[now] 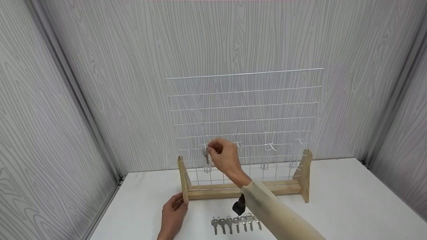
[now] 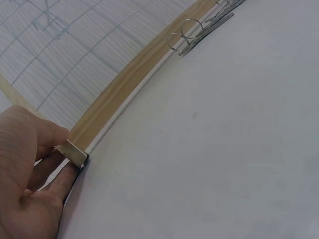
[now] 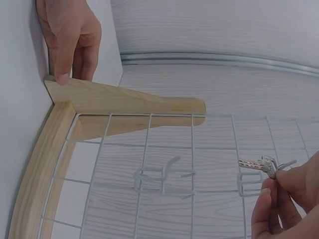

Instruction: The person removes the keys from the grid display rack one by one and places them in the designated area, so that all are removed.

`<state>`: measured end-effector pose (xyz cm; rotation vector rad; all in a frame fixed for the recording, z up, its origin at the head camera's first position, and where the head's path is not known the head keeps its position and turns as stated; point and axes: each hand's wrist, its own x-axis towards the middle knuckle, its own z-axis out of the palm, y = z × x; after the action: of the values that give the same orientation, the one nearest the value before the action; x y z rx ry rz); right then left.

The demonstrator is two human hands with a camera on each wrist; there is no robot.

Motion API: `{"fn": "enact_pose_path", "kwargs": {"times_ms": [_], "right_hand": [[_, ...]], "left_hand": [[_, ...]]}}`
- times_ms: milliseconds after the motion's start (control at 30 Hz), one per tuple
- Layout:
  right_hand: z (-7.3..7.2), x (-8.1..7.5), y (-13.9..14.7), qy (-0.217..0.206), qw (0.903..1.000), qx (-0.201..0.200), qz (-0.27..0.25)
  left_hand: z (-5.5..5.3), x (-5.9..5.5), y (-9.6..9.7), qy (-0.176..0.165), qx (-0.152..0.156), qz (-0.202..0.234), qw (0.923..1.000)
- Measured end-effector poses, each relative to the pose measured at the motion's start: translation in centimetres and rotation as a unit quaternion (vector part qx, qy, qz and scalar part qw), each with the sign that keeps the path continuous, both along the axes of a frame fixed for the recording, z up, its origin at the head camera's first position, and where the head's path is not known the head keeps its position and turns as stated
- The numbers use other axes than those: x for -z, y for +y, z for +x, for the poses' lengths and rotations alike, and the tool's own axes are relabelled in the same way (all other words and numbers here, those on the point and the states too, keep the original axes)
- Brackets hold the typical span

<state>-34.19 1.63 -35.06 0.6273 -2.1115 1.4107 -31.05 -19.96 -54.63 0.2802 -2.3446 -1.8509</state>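
Note:
My right hand [image 1: 226, 157] is raised at the front of the white wire grid [image 1: 245, 106], pinching a silver key [image 3: 253, 165] by its ring between thumb and fingertips. The ring sits at a white wire hook [image 3: 289, 164] at the left of the grid, and the hook's tip shows beside it. The key's blade points down in the head view. Low on the left, my left hand [image 1: 174, 213] grips the front foot of the wooden side support [image 3: 124, 99], thumb on one face and fingers on the other.
Several keys with rings [image 1: 229, 222] lie in a row on the white table [image 1: 340, 200], in front of the stand's wooden crossbar [image 1: 213, 193]. More hooks [image 1: 271, 146] hang along the grid to the right. A patterned wall [image 1: 100, 100] rises behind.

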Motion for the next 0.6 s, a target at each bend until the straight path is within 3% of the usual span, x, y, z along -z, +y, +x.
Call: {"fn": "enact_pose_path", "kwargs": {"times_ms": [600], "right_hand": [[1.3,-0.4,1.4,-0.029,0.9992,-0.016,0.022]], "left_hand": [[-0.4,0.1,-0.3,-0.007,0.001,0.017,0.9998]]}}
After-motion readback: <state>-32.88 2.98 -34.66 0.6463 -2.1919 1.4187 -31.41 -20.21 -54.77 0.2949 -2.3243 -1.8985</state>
